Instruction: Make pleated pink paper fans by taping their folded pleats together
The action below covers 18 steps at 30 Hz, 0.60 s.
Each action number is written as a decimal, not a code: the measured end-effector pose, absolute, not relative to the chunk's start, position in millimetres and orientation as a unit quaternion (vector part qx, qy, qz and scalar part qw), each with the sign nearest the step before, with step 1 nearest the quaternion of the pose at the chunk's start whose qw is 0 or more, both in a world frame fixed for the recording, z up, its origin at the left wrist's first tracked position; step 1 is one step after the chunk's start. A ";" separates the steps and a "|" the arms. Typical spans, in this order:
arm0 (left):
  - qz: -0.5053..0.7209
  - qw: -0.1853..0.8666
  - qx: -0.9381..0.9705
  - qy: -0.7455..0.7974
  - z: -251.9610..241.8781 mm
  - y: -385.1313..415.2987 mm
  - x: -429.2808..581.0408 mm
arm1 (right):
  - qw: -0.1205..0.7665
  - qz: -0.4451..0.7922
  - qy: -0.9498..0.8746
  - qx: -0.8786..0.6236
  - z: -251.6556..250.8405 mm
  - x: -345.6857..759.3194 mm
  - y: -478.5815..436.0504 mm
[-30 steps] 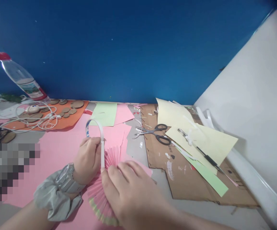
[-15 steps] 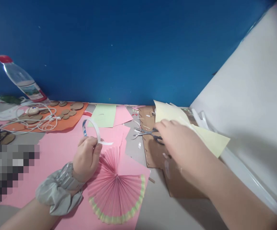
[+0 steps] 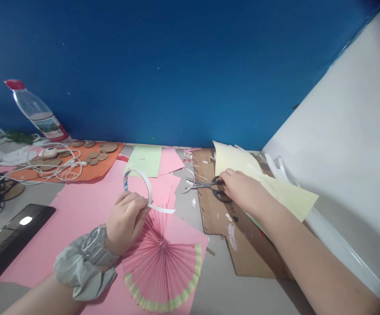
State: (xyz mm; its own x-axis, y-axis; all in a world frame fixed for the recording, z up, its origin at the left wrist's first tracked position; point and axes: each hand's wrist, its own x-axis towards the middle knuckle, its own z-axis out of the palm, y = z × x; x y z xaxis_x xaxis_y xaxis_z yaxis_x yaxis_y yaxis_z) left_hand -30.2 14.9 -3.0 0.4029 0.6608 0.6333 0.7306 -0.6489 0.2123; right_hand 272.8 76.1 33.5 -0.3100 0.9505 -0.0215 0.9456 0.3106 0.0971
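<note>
My left hand (image 3: 127,221) is closed around a roll of white double-sided tape (image 3: 149,188), with a short loose end sticking out to the right. Below it lies a pleated pink paper fan (image 3: 163,271) with a yellow-green edge, spread on pink paper (image 3: 91,210). At the right, my right hand (image 3: 242,190) has its fingers curled at the black handles of a pair of scissors (image 3: 206,186). The scissors lie with blades pointing left, slightly apart, over the edge of brown cardboard (image 3: 209,214). My fingertips are partly hidden behind the hand.
Pale yellow paper (image 3: 236,157) lies beyond my right hand. Light green paper (image 3: 144,159) is near the blue wall. At left are a bottle (image 3: 42,116), a white cable (image 3: 75,162), cardboard discs (image 3: 107,147) on orange paper (image 3: 109,164) and a black device (image 3: 15,236).
My right hand has settled lower onto the scissors' handles, its fingers drawn in. My left hand, with the tape roll, has shifted slightly right and down in view.
</note>
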 end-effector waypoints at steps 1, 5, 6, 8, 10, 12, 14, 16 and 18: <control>-0.355 0.049 -0.837 -0.414 -3.0 14.8 -30.0 | 0.042 0.027 0.809 0.585 34.4 273.1 76.4; -0.363 0.042 -0.833 -0.415 -3.1 14.6 -30.1 | 0.057 0.010 0.812 0.581 38.7 275.2 76.6; -0.364 0.039 -0.832 -0.418 -3.1 14.8 -30.3 | 0.061 0.013 0.807 0.587 40.5 276.3 76.2; -0.363 0.033 -0.827 -0.428 -3.2 15.4 -30.7 | 0.076 0.035 0.789 0.608 45.6 279.5 74.5; -0.362 0.025 -0.820 -0.443 -3.5 16.1 -31.1 | 0.098 0.064 0.762 0.636 53.3 284.1 71.8; -0.361 0.016 -0.813 -0.455 -3.9 16.7 -31.2 | 0.104 0.063 0.733 0.669 62.3 290.8 69.2; -0.363 0.009 -0.809 -0.462 -4.3 17.0 -31.2 | 0.075 0.058 0.701 0.706 70.3 301.0 67.9; -0.364 0.005 -0.806 -0.467 -4.7 17.0 -31.1 | 0.051 0.072 0.687 0.721 76.2 314.0 68.0; -0.363 0.004 -0.805 -0.469 -4.9 17.0 -30.9 | 0.000 0.061 0.707 0.704 81.5 325.8 68.3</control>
